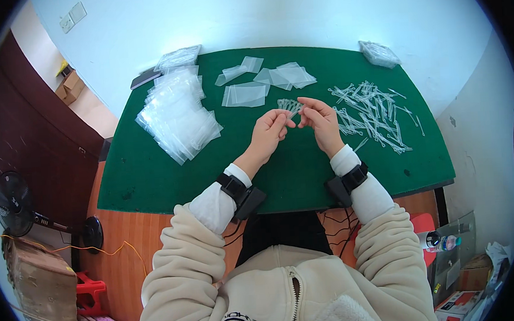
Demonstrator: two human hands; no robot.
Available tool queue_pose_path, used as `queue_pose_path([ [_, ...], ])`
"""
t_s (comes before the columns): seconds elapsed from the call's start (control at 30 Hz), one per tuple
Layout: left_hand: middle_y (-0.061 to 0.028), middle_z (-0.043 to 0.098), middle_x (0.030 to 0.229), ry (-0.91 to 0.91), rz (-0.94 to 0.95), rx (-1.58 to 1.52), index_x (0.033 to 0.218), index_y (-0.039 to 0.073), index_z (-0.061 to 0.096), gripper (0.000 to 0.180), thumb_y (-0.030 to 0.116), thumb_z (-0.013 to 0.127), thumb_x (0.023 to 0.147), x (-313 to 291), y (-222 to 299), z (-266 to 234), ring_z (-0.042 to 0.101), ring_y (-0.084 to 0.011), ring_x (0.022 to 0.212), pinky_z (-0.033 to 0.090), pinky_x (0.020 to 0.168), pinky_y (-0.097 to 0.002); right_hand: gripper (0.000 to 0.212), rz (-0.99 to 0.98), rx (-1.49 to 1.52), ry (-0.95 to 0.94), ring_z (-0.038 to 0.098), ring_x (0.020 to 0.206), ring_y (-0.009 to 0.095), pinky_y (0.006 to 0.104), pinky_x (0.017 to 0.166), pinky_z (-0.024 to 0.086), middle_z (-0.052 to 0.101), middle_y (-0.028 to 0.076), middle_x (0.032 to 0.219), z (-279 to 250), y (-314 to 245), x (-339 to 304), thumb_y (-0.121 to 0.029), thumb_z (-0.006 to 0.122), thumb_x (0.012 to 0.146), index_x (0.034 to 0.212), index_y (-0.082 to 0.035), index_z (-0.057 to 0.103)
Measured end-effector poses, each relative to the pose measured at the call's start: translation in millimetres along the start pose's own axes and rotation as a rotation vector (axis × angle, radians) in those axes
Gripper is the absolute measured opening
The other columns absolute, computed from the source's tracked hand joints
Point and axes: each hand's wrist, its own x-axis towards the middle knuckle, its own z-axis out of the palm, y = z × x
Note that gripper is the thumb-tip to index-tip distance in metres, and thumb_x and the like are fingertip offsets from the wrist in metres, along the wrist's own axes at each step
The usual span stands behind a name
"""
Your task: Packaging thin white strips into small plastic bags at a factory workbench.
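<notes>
Over the middle of the table, my left hand (269, 134) is closed, with its thumb and forefinger pinching a small fanned bunch of clear plastic sticks (288, 104) with looped ends. My right hand (324, 126) is closed too, its thumb and fingertips at the right edge of the same bunch; how many sticks it grips is too small to tell. To the right lies a loose pile of similar clear looped sticks (378, 118). Beyond my hands are several flat clear plastic bags (246, 94). A large overlapping stack of clear bags (179, 115) covers the table's left side.
The green-topped table (170, 186) has its far edge against the wall. Wrapped clear packs sit at its far left (179, 57) and far right (379, 54) corners. A black fan (13, 202), a cardboard box (40, 274) and a red stool (92, 294) stand at floor left.
</notes>
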Motion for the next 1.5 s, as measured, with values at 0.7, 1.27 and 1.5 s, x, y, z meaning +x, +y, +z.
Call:
queue_pose_path([
  [0.7, -0.0029, 0.060, 0.080, -0.052, -0.127, 0.042, 0.098, 0.003, 0.056, 0.021, 0.019, 0.044, 0.093, -2.7, 5.9, 3.0, 0.048, -0.0053, 0.060, 0.039, 0.053, -0.0187, 0.016, -0.064, -0.208, 0.016, 0.051, 0.061, 0.007, 0.0206, 0.057, 0.044, 0.058, 0.002, 0.076, 1.8, 2.6, -0.1, -0.003, 0.055, 0.083, 0.097, 0.002, 0.059],
  [1.27, -0.0068, 0.064, 0.090, -0.234, -0.127, 0.237, 0.104, -0.001, 0.059, 0.023, 0.013, 0.048, 0.090, -0.3, 12.2, -3.4, 0.061, -0.0134, 0.080, 0.047, 0.072, -0.0250, 0.018, -0.293, -0.497, -0.158, 0.053, 0.068, 0.007, 0.0200, 0.062, 0.044, 0.057, 0.001, 0.082, -2.3, -11.1, 1.5, 0.002, 0.056, 0.079, 0.096, -0.001, 0.062],
  [1.5, -0.0061, 0.065, 0.085, -0.307, -0.028, 0.507, 0.099, -0.002, 0.061, 0.018, 0.008, 0.052, 0.086, 1.5, 7.9, -11.3, 0.060, -0.0116, 0.080, 0.046, 0.074, -0.0245, 0.021, -0.258, -0.555, -0.301, 0.054, 0.070, 0.008, 0.0193, 0.062, 0.044, 0.057, 0.002, 0.080, -5.4, -13.1, 2.0, 0.002, 0.059, 0.076, 0.096, -0.003, 0.063],
])
